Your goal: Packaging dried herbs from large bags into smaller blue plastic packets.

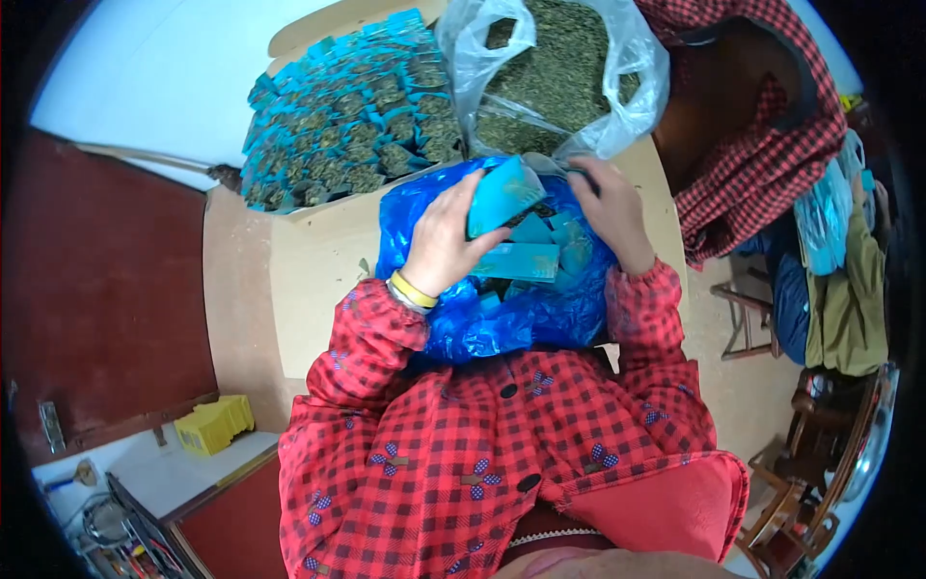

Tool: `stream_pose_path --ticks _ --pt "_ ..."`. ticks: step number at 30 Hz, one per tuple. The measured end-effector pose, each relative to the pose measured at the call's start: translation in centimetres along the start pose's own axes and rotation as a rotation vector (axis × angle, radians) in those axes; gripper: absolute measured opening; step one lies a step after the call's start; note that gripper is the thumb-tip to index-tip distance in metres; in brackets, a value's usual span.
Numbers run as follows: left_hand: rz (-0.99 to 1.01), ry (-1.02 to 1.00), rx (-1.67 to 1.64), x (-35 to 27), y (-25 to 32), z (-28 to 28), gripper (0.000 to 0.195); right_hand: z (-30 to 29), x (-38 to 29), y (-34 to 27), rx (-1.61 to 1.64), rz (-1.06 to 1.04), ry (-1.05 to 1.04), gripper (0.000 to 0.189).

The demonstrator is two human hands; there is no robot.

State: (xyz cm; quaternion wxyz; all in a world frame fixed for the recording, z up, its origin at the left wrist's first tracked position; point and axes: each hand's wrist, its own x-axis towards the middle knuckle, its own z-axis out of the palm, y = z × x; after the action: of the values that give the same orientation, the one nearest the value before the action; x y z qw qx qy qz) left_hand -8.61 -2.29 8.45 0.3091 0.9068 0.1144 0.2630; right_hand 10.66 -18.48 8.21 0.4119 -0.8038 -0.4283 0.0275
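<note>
My left hand [450, 231] grips a teal packet [503, 195], tilted above a blue plastic bag [477, 329]. At the packet's upper right end, my right hand [611, 206] holds a small grey scoop-like tool [544, 165]; its shape is partly hidden. Inside the blue bag lie several more teal packets, one a flat packet [532, 262] on top, along with some dark dried plant matter. Just beyond my right hand stands a clear plastic bag [640, 79] holding dried green leaves [561, 65].
A cardboard box [311, 29] packed with filled, open-topped teal packets [354, 130] stands at the back left of the table [318, 282]. Red checked cloth [759, 181] hangs over a chair at right. Yellow packets [215, 425] sit on a white surface at lower left. A wooden stool [749, 318] stands at right.
</note>
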Motion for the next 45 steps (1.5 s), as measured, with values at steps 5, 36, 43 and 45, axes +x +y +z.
stream_pose_path --ticks 5,36,43,45 --pt "0.014 -0.022 -0.079 2.1 -0.5 1.3 0.075 2.2 -0.2 3.0 -0.536 -0.23 -0.065 0.028" --pt "-0.134 0.139 -0.35 5.4 -6.5 9.8 0.084 6.4 17.4 8.2 -0.407 0.078 -0.139 0.019" --pt "-0.189 0.156 -0.285 5.3 -6.4 9.8 0.079 5.7 17.5 5.5 -0.474 0.042 0.025 0.016" --pt "-0.203 0.159 -0.301 5.4 -6.2 9.8 0.078 4.2 16.1 4.8 -0.375 -0.024 0.018 0.017"
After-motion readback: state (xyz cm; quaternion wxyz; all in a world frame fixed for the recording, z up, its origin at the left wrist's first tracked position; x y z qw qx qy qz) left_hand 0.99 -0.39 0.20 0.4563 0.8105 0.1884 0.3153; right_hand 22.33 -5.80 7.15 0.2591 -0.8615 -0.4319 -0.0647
